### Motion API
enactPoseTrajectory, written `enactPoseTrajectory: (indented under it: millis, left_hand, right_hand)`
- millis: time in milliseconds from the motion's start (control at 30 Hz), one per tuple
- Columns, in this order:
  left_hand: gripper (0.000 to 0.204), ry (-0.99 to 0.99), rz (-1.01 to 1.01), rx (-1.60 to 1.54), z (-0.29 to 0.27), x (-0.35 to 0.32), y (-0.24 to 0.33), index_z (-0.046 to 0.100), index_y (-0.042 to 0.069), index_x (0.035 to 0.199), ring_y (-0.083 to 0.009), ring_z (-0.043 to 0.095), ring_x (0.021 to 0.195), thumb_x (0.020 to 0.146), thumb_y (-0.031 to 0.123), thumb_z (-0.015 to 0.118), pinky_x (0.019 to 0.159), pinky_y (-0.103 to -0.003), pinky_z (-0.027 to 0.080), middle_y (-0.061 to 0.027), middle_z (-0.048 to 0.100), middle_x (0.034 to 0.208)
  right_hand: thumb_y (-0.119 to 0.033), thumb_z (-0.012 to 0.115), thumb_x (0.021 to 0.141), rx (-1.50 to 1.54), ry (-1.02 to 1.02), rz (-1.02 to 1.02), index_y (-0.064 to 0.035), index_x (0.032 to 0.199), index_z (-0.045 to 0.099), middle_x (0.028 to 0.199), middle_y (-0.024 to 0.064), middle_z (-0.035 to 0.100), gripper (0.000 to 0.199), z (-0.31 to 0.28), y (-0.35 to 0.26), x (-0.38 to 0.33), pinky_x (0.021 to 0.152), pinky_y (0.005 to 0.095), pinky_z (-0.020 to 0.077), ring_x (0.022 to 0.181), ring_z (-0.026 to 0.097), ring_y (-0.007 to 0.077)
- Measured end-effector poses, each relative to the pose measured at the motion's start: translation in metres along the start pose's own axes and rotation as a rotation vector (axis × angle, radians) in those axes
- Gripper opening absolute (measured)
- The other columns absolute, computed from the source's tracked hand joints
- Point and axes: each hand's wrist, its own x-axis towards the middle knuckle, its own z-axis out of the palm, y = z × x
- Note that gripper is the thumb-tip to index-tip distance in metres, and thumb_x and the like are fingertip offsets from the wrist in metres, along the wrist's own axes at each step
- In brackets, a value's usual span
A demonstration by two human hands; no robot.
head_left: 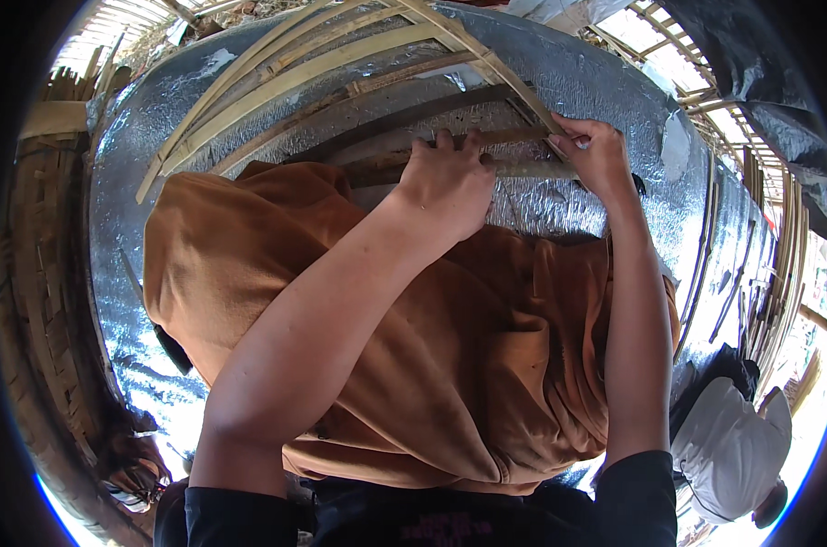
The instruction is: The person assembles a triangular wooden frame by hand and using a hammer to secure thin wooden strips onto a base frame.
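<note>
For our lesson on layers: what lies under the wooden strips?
A silvery sheet shows between the wooden strips. Directly beneath each strip nothing can be seen; the left hand and brown cloth hide more.

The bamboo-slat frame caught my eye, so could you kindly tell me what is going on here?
A person in brown trousers is handling a bamboo-slat frame with both bare hands. The left hand lies across the nearer slats, while the right hand pinches the diagonal strip near its lower end. The slats run leftward from that strip, over a silver foil sheet.
</note>
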Motion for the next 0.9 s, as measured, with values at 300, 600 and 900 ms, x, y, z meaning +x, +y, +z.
enactPoseTrajectory:
  millis: [300,600,900]
  left_hand:
    - [0.051,0.042,0.023,0.033,0.003,-0.002,0.001,0.064,0.001,0.129,-0.0396,0.058,0.127,0.091,0.033,0.073,0.097,-0.055,0.055,-0.0212,0.051,0.148]
    - [0.053,0.066,0.020,0.033,0.003,-0.004,0.001,0.064,0.000,0.130,-0.0397,0.059,0.126,0.089,0.032,0.074,0.098,-0.054,0.054,-0.0214,0.053,0.147]
    - [0.055,0.075,0.037,0.032,0.001,-0.003,0.002,0.063,0.001,0.132,-0.0398,0.056,0.130,0.089,0.033,0.074,0.098,-0.054,0.054,-0.0219,0.050,0.149]
  right_hand:
    - [-0.019,0.080,0.088,-0.044,-0.005,0.022,-0.0206,0.124,0.076,0.105,0.0144,0.078,0.036,-0.003,-0.003,0.000,0.088,0.0382,0.0577,0.093,0.075,0.0260]
    - [-0.016,0.081,0.086,-0.009,0.010,-0.002,-0.0191,0.123,0.076,0.104,0.0149,0.078,0.037,0.000,-0.002,-0.001,0.087,0.0374,0.0580,0.091,0.076,0.0259]
    - [-0.014,0.083,0.084,0.028,0.043,-0.015,-0.0179,0.122,0.077,0.104,0.0181,0.076,0.039,0.001,0.002,-0.002,0.086,0.0400,0.0574,0.092,0.074,0.0306]
